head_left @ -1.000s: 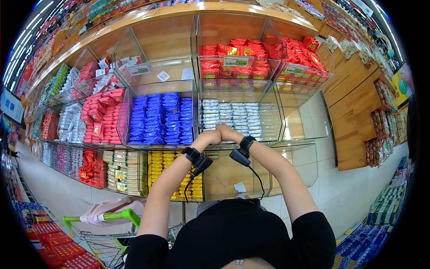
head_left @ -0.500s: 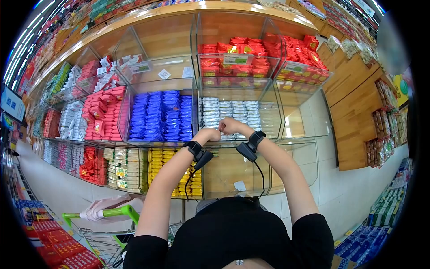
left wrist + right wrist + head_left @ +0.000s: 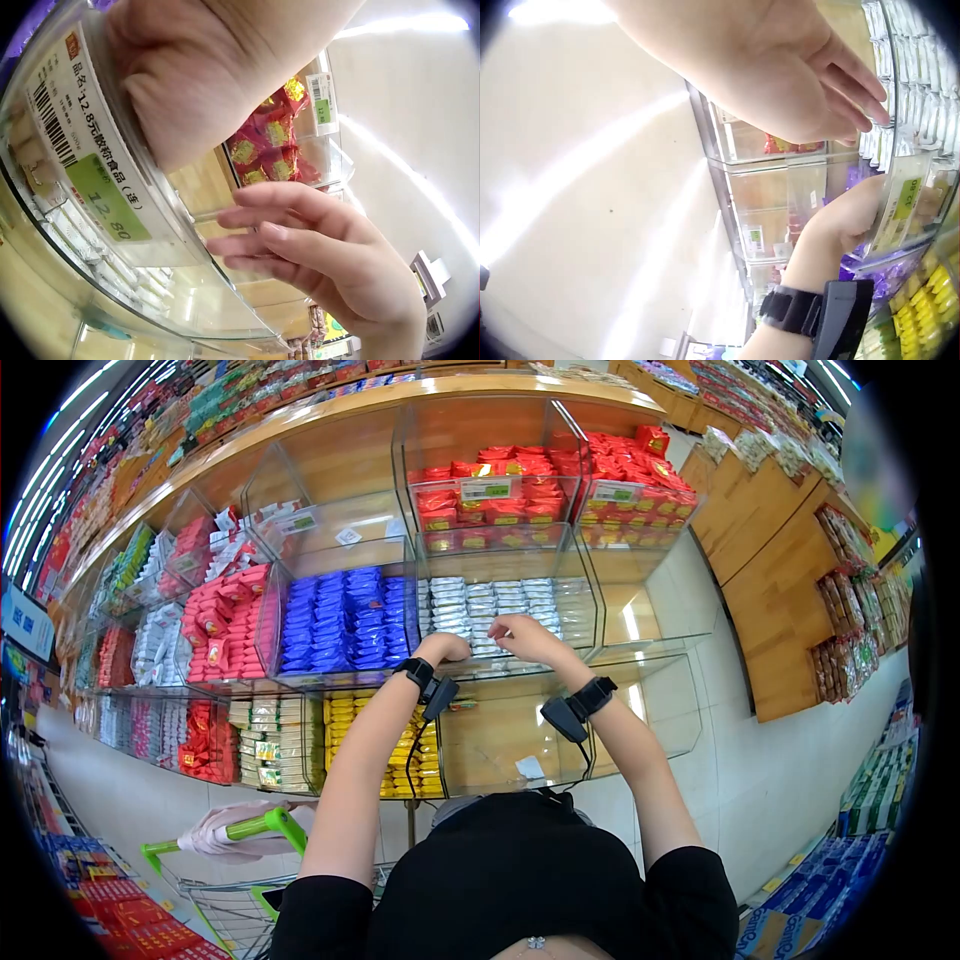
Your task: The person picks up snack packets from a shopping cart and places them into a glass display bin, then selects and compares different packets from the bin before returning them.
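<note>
Packets (image 3: 490, 605), white, lie in rows inside the clear bin (image 3: 580, 610) | our left hand (image 3: 445, 648) bends behind the price tag (image 3: 97, 150) (we cannot tell how its fingers lie) | our right hand (image 3: 525, 640) hovers over the packets, fingers (image 3: 281, 198) loosely apart

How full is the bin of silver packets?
Partly full: silver packets lie in rows, with bare wood showing behind them. How deep they are stacked, I cannot tell.

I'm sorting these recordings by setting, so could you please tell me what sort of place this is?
Most likely a supermarket's loose-food section: clear bins hold wrapped packets largely grouped by colour, a price label reads 12.80, and a shopping cart stands nearby.
</note>
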{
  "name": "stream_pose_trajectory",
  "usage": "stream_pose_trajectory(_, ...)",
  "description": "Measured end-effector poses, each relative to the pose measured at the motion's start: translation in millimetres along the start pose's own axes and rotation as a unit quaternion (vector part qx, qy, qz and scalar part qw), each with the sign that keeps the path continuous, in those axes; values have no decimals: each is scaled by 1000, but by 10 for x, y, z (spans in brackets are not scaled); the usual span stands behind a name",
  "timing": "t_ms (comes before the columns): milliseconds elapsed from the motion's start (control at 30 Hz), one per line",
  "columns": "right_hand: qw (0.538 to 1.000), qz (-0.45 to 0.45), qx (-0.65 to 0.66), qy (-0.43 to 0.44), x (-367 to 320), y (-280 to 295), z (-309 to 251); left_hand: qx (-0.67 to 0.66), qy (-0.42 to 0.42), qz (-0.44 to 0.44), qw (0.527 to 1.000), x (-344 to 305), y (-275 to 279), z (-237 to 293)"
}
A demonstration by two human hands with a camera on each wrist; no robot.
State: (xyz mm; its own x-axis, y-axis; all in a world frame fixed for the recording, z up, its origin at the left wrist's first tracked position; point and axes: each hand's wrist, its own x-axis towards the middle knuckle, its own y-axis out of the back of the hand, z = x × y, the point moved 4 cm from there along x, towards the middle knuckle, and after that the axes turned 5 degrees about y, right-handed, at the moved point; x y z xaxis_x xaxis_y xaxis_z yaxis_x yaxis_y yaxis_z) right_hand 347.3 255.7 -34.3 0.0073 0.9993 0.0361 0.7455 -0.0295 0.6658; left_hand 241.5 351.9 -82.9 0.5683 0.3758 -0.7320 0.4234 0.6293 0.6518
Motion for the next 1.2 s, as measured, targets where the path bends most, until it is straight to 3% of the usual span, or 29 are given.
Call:
stream_pose_trajectory(100,998,47,51,9,-297,125,-170,-8,16,1,1000,156,-49,-110)
stream_pose_trajectory(300,978,125,165,-12,-879,285,-436,60,-55,102,991,170,36,-125)
stream_pose_trajectory(333,972,138,192,-9,-956,274,-454,75,-147,119,979,499,-61,-289)
stream_pose_trajectory(367,972,138,192,-8,-1025,264,-484,75,-146,120,979,450,-56,-257)
stream_pose_trajectory(400,967,150,204,-9,-1095,267,-514,-38,-112,183,976,327,36,-238)
stream_pose_trajectory(433,962,163,217,-11,-1162,268,-544,-150,-77,243,955,149,128,-213)
stream_pose_trajectory(467,963,163,216,-10,-1223,253,-579,-185,-63,302,933,-252,206,-52)
stream_pose_trajectory(500,954,178,240,-7,-1286,242,-616,-185,-62,303,933,-459,197,49)
stream_pose_trajectory(567,945,192,265,-3,-1395,224,-713,-333,-120,426,833,-798,221,118)
stream_pose_trajectory(633,924,223,308,36,-1493,246,-831,-333,-121,452,819,-1012,158,192)
stream_pose_trajectory(700,919,242,307,51,-1580,235,-887,-385,-146,500,762,-1342,81,294)
stream_pose_trajectory(767,914,258,307,66,-1663,216,-946,-400,-147,507,749,-1503,-57,336)
stream_pose_trajectory(833,901,284,320,74,-1749,200,-1000,-467,-193,508,698,-1731,-189,397)
stream_pose_trajectory(967,908,275,302,91,-1880,143,-1109,-503,-209,493,679,-2043,-511,473)
stream_pose_trajectory(1200,940,191,262,104,-2040,-114,-1208,-492,-174,464,716,-2409,-1107,600)
